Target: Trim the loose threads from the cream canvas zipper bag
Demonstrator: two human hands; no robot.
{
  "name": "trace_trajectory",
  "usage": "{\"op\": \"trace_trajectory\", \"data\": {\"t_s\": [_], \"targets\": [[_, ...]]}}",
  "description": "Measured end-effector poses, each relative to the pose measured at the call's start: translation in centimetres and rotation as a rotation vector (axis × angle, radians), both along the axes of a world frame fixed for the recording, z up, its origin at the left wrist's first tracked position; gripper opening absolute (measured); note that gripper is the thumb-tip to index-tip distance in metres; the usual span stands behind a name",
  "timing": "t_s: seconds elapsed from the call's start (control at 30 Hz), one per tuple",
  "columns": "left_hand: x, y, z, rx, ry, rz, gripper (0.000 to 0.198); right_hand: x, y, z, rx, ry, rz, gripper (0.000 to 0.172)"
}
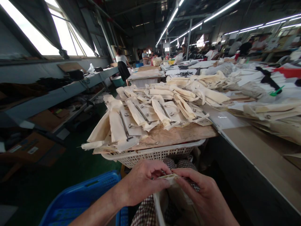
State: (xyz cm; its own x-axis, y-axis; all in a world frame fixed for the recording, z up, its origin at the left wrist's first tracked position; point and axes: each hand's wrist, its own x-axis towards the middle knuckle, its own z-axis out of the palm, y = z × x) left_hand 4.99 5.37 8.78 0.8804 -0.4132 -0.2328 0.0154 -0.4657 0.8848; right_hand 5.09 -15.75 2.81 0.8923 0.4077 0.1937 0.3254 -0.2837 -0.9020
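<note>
TEXT CHECK | legible text: none | cardboard box (30,147) on the floor, far left: two white stickers, print too blurred to read | worktop (235,125): small pale mark, unreadable | fabric piece (168,178) pinched between left hand (143,182) and right hand (202,196): nothing readable on it

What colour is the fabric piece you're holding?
The fabric piece is cream; the head view shows it best.

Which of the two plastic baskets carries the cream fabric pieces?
The white plastic mesh basket ahead, under the brown cardboard sheet; the blue plastic basket sits lower left.
</note>
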Motion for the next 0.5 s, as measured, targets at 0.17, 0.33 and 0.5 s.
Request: {"op": "trace_trajectory", "data": {"t_s": [0.17,0.33,0.5], "targets": [[-1.0,-0.6,1.0,0.182,-0.099,0.103,0.015,-0.1,0.2,0.0,-0.077,-0.146,0.011,0.017],[-2.9,-1.5,1.5,0.351,-0.231,0.263,0.020,-0.2,0.2,-0.4,-0.152,-0.288,-0.048,0.013],[-3.9,-2.6,0.8,0.247,-0.245,0.346,0.002,-1.3,-0.7,-0.3,-0.247,-0.512,-0.145,0.012]]}}
